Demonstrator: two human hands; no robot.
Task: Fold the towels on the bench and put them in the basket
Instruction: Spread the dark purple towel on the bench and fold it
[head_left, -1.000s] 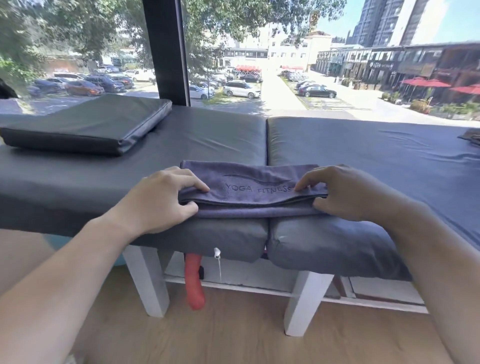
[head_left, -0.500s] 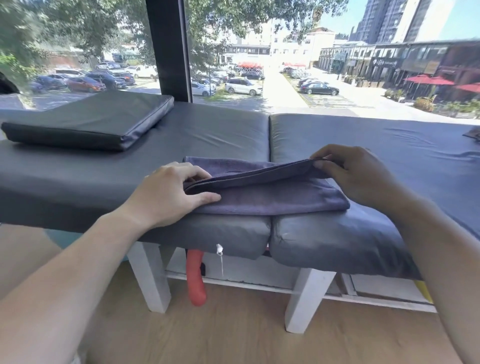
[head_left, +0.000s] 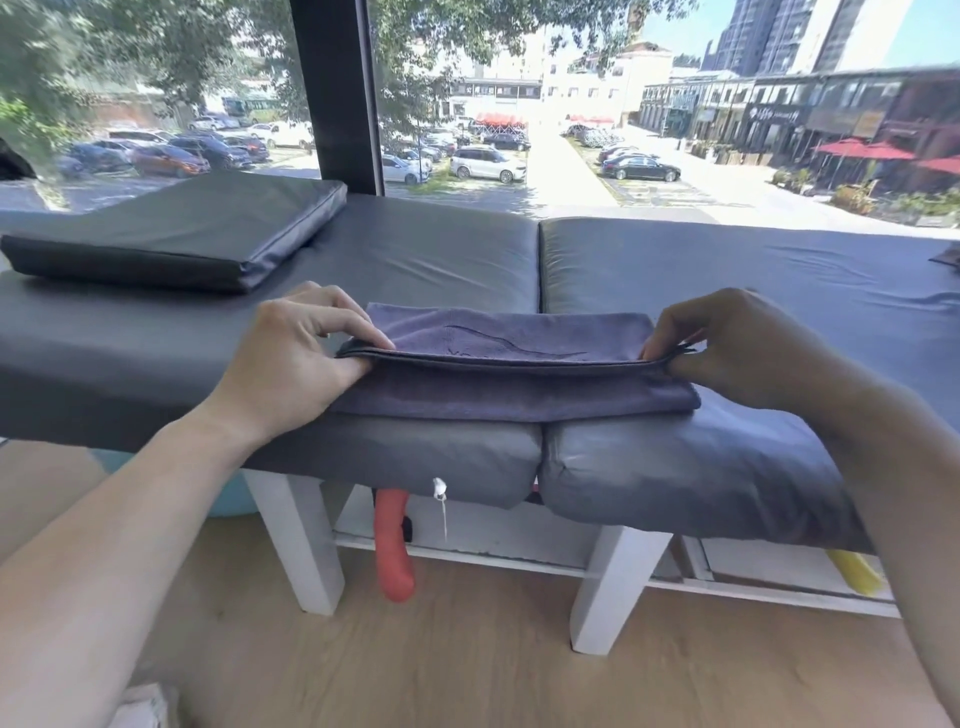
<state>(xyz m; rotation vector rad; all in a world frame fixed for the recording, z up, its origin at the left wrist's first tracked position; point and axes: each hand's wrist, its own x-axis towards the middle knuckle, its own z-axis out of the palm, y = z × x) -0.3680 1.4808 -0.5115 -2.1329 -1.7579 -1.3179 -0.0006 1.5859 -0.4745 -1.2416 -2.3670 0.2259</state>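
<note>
Beside a broad window over a sunlit car park and street, a long bench padded with two dark grey vinyl cushions (head_left: 727, 291), on white legs above a pale wood floor. At the near edge, straddling the seam between the two cushions, a folded purple-grey microfibre towel (head_left: 509, 332) with a thin stitched line on top. On the far left of the padding, a loose flat dark grey cushion pad (head_left: 176, 234). No basket in view. Left hand (head_left: 296, 364) closed in a pinch on the towel's upper layer at its left end, thumb beneath and fingertips on top; right hand (head_left: 737, 348) pinching the same layer at the right end, likewise closed on cloth. Upper layer raised a little off the lower, which lies flat on the padding. Step in hand, by the look of it: carrying the lifted edge over for a further fold. Best done with both ends held level and taut so no sag forms mid-span, moved together at one pace, laid edge to edge on the layer below, then pressed flat from the crease outward. Worth minding: the lower layer sliding on smooth vinyl so close to the drop at the front.
</note>
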